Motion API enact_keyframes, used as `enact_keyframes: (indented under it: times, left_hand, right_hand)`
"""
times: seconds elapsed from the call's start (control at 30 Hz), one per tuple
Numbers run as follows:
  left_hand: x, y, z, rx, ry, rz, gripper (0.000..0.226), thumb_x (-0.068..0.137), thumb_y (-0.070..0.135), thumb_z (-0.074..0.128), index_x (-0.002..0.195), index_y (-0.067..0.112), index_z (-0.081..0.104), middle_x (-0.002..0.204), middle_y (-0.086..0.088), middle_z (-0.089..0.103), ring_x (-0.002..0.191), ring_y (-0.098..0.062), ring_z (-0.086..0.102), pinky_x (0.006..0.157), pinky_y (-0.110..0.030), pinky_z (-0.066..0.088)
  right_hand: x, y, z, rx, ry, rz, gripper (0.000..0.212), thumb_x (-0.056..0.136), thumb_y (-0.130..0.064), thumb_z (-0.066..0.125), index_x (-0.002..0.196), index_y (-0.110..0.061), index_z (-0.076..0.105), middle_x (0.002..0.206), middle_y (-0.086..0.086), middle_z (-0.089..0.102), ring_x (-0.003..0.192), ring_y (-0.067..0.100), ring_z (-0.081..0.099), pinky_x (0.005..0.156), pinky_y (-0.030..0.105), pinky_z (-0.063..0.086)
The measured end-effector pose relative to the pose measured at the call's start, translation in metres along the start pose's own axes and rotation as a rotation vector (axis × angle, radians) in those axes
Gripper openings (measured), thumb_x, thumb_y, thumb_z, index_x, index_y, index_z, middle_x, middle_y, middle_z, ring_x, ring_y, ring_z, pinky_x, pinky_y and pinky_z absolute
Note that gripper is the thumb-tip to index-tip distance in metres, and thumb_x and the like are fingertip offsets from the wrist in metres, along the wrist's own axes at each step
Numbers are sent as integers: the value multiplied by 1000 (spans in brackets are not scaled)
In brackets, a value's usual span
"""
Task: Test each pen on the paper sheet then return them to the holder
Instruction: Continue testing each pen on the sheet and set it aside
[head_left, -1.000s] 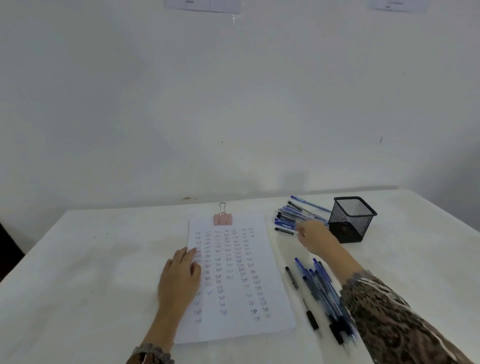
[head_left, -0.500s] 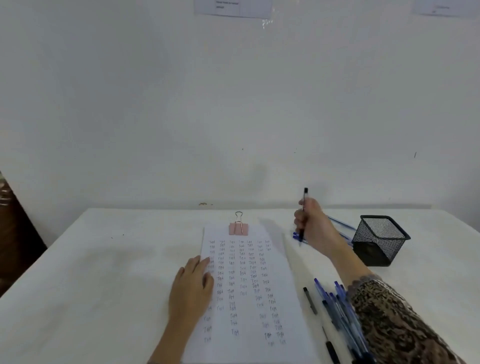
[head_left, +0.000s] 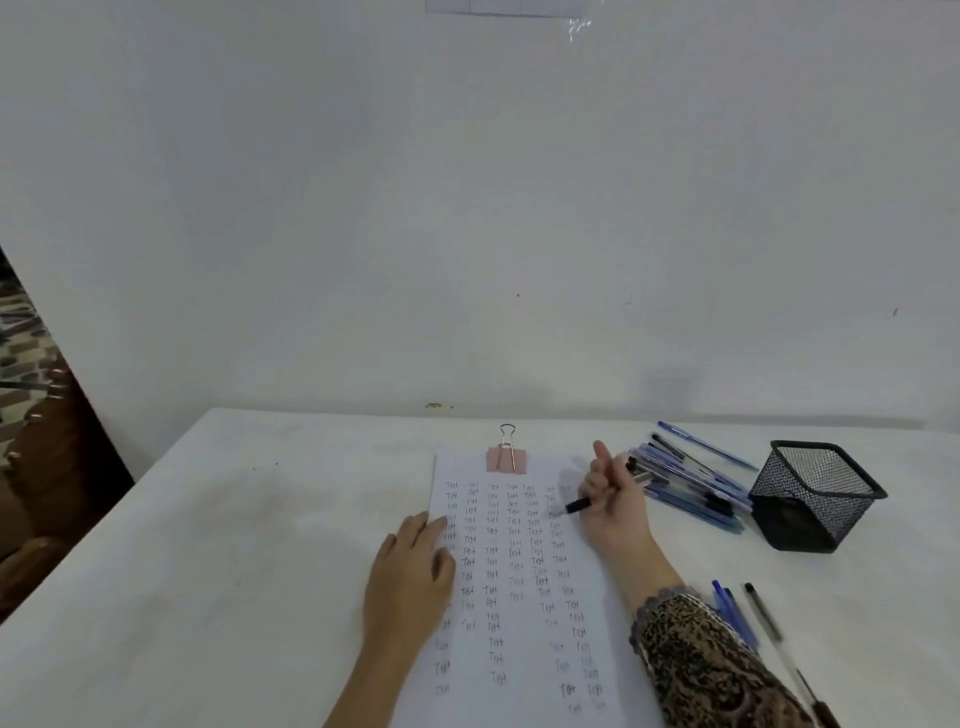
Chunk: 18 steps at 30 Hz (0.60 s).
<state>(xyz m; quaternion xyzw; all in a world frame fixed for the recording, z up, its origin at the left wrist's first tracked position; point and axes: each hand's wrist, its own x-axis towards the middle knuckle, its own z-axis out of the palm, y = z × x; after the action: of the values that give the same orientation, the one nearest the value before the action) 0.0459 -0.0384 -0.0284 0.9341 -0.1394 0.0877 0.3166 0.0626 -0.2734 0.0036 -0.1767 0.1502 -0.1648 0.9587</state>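
Gripping a dark pen (head_left: 577, 504): right hand (head_left: 615, 501), fingers curled tight round the barrel, thumb sticking up. The tip points down-left at the paper sheet (head_left: 524, 639), in its upper-right column of "Test" marks. Can't tell whether the tip actually touches.

Left hand (head_left: 410, 577) lies flat on the sheet's left edge, fingers straight and close together, holding nothing.

A pink binder clip (head_left: 506, 458) sits on the sheet's top edge, wire loop pointing away.

Right of the sheet's top corner there is a pile of pens (head_left: 691, 483), blue and black, lying flat just beside the right hand. Further right of the sheet is the black mesh holder (head_left: 815, 493), upright and close to that pile.

Right of the sheet's lower half lies a second group of pens (head_left: 737, 613), partly hidden by the patterned sleeve (head_left: 701, 665).

Everything rests on the white table (head_left: 234, 519).
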Motion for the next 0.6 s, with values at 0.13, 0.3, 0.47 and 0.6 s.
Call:
enact_keyframes:
  times: [0.13, 0.3, 0.47, 0.6]
  left_hand:
    - [0, 0, 0, -9, 7, -5, 40, 93, 22, 44, 132, 22, 49, 139, 8, 43, 122, -11, 42, 104, -19, 25]
    - [1, -1, 1, -20, 19, -2, 39, 92, 21, 47, 130, 21, 51, 138, 6, 45, 121, -13, 44, 103, -21, 27]
    - [2, 0, 1, -16, 25, -6, 51, 86, 37, 30, 127, 20, 54, 135, 5, 48, 118, -15, 48, 102, -22, 28]
    - [2, -2, 2, -30, 9, -19, 40, 92, 27, 42, 130, 23, 51, 139, 8, 44, 122, -11, 43, 104, -25, 32]
  right_hand:
    - [5, -3, -2, -221, 25, 20, 68, 93, -61, 21, 102, -9, 64, 83, 12, 68, 62, 17, 59, 60, 23, 53]
    - [6, -10, -4, -181, 61, -8, 66, 92, -54, 37, 49, -9, 62, 58, 7, 62, 50, 16, 64, 49, 24, 54]
    - [3, -8, 2, -150, -7, -37, 35, 72, -56, 48, 66, -22, 53, 40, -8, 26, 34, 7, 18, 35, 15, 26]
    - [1, -10, 9, -86, -19, -111, 25, 86, -54, 39, 87, -33, 53, 50, -8, 36, 45, 12, 16, 43, 18, 26]
